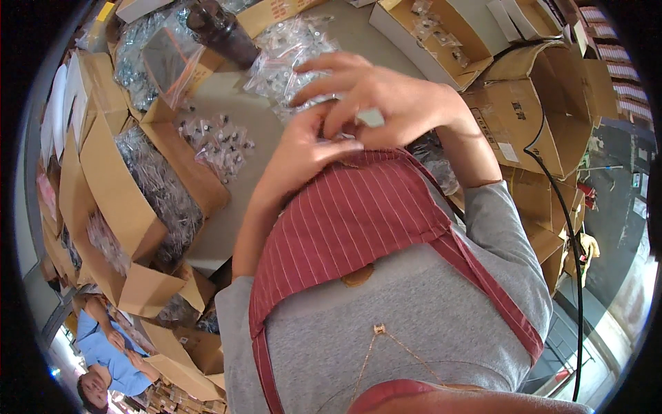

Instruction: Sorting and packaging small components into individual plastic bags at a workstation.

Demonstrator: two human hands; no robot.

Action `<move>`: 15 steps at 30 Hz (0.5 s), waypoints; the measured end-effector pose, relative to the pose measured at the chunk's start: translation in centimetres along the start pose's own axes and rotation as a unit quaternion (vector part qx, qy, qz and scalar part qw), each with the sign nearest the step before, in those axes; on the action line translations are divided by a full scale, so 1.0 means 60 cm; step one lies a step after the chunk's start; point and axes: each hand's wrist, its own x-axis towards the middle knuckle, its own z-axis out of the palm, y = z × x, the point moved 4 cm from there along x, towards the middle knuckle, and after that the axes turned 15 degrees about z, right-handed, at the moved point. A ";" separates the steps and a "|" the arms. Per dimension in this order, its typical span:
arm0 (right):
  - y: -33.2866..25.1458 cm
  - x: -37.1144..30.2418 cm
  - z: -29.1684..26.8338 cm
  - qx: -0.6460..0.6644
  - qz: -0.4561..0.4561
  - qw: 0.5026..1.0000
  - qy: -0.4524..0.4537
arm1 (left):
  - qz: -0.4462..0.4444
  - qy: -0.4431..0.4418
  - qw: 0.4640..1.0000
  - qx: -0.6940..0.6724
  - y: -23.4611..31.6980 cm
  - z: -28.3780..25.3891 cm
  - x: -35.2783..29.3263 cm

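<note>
My two hands meet above the top of my red striped apron (pixel 345 207). My left hand (pixel 307 148) is closed, thumb and fingers bent together near a small whitish bit I cannot make out. Over it lies my right hand (pixel 386 96): its outer fingers stretch to the left, slightly blurred, while the lower fingers curl in against the left hand. A small pale piece (pixel 370 117) shows at the right hand's fingers. Whatever the fingertips hold is hidden. Just beyond the hands is a heap of clear little plastic bags (pixel 289 52) with small parts inside.
More small bags with dark parts (pixel 217 145) lie on the grey table (pixel 252 103). A dark brown bottle-like object (pixel 221 31) rests behind. Left, an open carton (pixel 114 186) holds clear bags; right stand a shallow box (pixel 431 41) and a large carton (pixel 524 110). A person in blue (pixel 114 352) is at lower left.
</note>
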 end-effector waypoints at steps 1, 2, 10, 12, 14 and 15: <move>0.007 -0.005 -0.013 0.048 0.026 0.997 0.053 | 0.000 -0.002 1.000 -0.001 0.001 -0.005 0.002; 0.013 -0.009 -0.014 0.048 0.026 0.997 0.053 | -0.006 0.018 0.996 -0.089 0.002 -0.010 0.004; 0.021 -0.020 -0.009 0.067 0.079 0.992 0.067 | -0.002 0.043 0.986 -0.164 -0.002 -0.006 0.006; 0.032 -0.020 -0.012 0.078 0.136 0.979 0.132 | 0.006 0.118 0.985 -0.127 -0.015 -0.021 -0.002; 0.032 -0.021 -0.010 0.055 0.145 0.972 0.174 | 0.032 0.149 0.987 -0.046 -0.019 -0.036 -0.004; 0.032 -0.022 -0.008 0.061 0.163 0.969 0.175 | 0.059 0.178 0.982 0.034 -0.015 -0.045 -0.004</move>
